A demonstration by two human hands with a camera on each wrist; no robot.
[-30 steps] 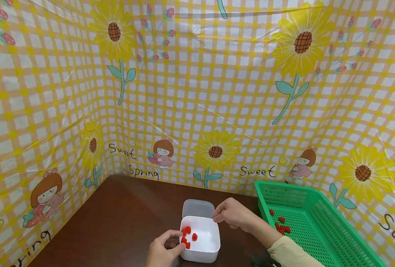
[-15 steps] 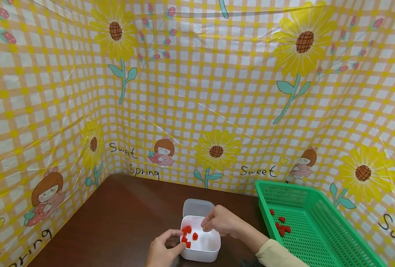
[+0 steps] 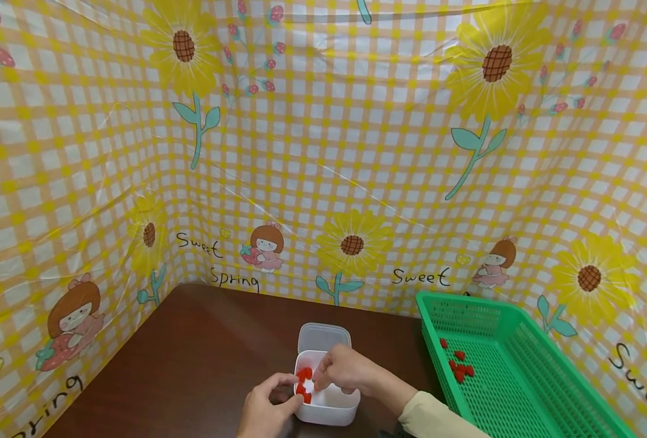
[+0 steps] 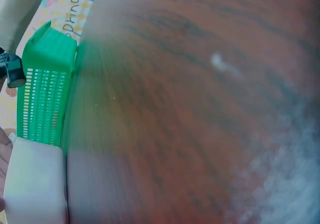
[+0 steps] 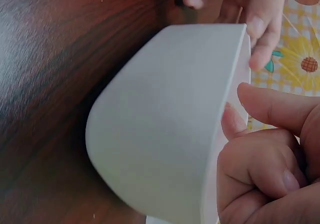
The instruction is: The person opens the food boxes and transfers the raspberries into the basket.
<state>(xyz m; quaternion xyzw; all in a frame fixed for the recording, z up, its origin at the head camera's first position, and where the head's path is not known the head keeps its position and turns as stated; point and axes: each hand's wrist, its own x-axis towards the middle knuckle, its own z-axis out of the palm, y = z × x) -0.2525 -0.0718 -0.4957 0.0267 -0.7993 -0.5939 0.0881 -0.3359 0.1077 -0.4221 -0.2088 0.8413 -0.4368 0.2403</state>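
Observation:
A white square box (image 3: pixel 334 415) stands on the dark table, its translucent lid (image 3: pixel 325 338) folded back behind it. My left hand (image 3: pixel 266 406) grips the box's left wall, thumb and fingers at the rim. Several small red strawberry-shaped pieces (image 3: pixel 304 373) lie along that wall inside. My right hand (image 3: pixel 351 370) reaches over the rim with curled fingers, fingertips low inside near the red pieces. In the right wrist view its fingers (image 5: pixel 280 106) dip past the box's edge; I cannot tell whether a red piece is between them.
A green slotted basket (image 3: pixel 512 316) stands on the right of the table with several more red pieces (image 3: pixel 460 368) near its left side. A checked sunflower-print cloth (image 3: pixel 312 152) hangs round the back and sides. The dark wood table (image 3: pixel 192 365) extends left of the box.
My right hand has moved left and down from the box's right back corner into the box, now covering the spot where a single red piece lay. The left hand keeps its hold.

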